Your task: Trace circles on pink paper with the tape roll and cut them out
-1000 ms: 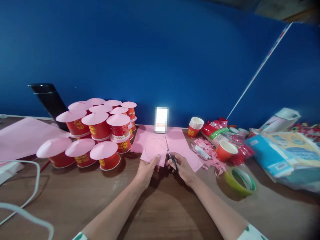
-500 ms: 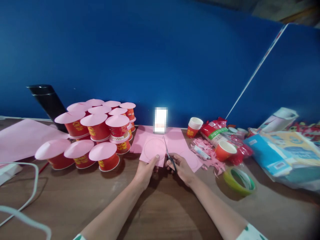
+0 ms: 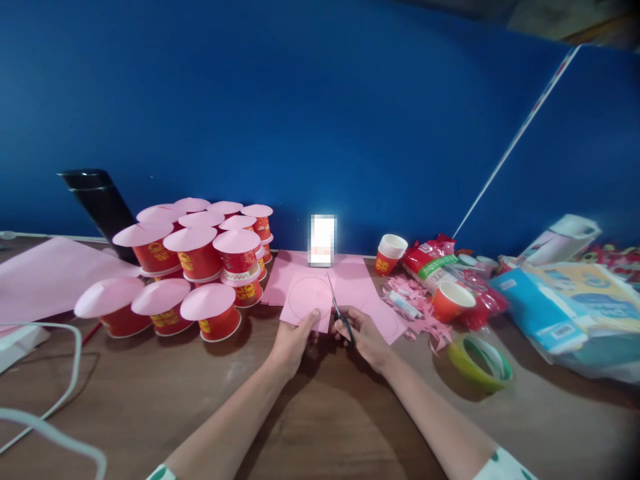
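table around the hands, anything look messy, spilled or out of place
Mainly the jagged pink scraps: they lie in a loose heap on the table, to the right of the right hand, untidy. The black bottle at left appears to lean, though the wide view may cause that. No spill shows.

A: What is this table (image 3: 310, 427) like?
B: Brown, with a wood-grained top.
A: And behind it?
B: A blue wall (image 3: 320, 113), broad and plain, filling most of the upper view.
A: Anything on that wall?
B: A thin pale strip (image 3: 520, 140) on the right, slanting down towards the table, with reddish marks near its top end.
A: And higher up?
B: At the top right the wall's edge slopes down, and above it shows a dim grey and brown surface (image 3: 555, 20), too blurred to name.
A: The light?
B: Soft, leaving a faint sheen on the table.
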{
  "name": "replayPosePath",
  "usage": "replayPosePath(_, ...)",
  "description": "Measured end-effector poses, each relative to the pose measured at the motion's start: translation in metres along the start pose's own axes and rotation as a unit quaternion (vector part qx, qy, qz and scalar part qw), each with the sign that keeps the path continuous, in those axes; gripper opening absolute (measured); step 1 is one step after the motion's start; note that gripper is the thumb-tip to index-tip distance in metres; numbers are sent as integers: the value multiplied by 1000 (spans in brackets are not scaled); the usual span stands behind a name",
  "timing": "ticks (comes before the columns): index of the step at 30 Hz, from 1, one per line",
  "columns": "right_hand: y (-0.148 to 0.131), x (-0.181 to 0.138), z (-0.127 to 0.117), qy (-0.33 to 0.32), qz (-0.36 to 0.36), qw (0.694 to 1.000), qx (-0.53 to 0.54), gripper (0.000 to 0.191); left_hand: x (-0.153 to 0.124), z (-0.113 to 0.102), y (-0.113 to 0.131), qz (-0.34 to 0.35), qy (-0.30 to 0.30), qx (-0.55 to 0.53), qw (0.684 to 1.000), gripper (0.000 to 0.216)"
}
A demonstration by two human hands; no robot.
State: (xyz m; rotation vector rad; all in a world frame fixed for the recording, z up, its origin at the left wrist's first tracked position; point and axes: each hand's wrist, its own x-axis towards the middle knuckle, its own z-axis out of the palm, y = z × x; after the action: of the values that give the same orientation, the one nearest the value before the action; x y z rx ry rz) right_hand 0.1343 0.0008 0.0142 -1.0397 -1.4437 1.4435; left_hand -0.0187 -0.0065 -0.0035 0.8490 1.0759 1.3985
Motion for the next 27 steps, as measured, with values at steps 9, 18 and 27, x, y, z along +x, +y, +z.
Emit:
replayPosePath(9,-2,0,0,-7,4,1000,-9,45,0,1,0,0,6,-7,1000,34)
replayPosePath(18,0,0,-1,-3,2,1000,-6,49,-1,2,2,25,-2,-5,1000,34)
replayPosePath(27,4,2,-2,-12,-5,1000,9,45,-2,2,2,10,7,-1,1000,37)
